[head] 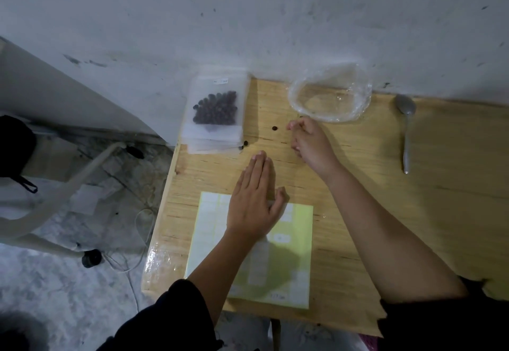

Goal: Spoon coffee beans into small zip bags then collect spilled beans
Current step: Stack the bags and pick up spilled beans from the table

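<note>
Lying just beside the right hand's point(309, 145) fingers point(292, 126) is a spilled bean point(274, 128).

The wooden table point(358, 213) bears stacked zip bags point(216, 111), a clear plastic bag point(329, 97), a spoon point(406, 130), a label sheet point(292, 268) and loose beans point(274, 128).

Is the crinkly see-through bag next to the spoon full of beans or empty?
Empty. The clear bag lies open, and only the wooden table shows through it, with nothing dark inside.

Scuffed white wall point(248, 20), wooden table point(413, 213), mottled grey floor point(55, 282).
</note>
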Action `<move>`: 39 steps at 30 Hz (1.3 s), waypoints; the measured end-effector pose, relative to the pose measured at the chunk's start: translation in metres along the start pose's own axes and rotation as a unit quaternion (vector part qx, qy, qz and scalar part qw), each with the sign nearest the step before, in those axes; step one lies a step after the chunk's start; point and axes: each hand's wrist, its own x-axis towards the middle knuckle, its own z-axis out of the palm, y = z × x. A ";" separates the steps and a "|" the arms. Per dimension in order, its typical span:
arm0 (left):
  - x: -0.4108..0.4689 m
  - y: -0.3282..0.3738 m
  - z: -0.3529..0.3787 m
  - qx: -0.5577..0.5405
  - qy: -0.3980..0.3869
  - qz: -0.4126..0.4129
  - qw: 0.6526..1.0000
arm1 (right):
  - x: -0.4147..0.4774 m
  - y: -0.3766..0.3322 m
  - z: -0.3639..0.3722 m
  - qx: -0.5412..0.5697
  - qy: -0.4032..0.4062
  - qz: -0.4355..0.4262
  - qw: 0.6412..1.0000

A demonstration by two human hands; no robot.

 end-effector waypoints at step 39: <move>0.000 0.002 0.000 -0.018 0.046 -0.058 0.997 | -0.020 0.029 -0.019 0.419 -0.154 0.189 0.874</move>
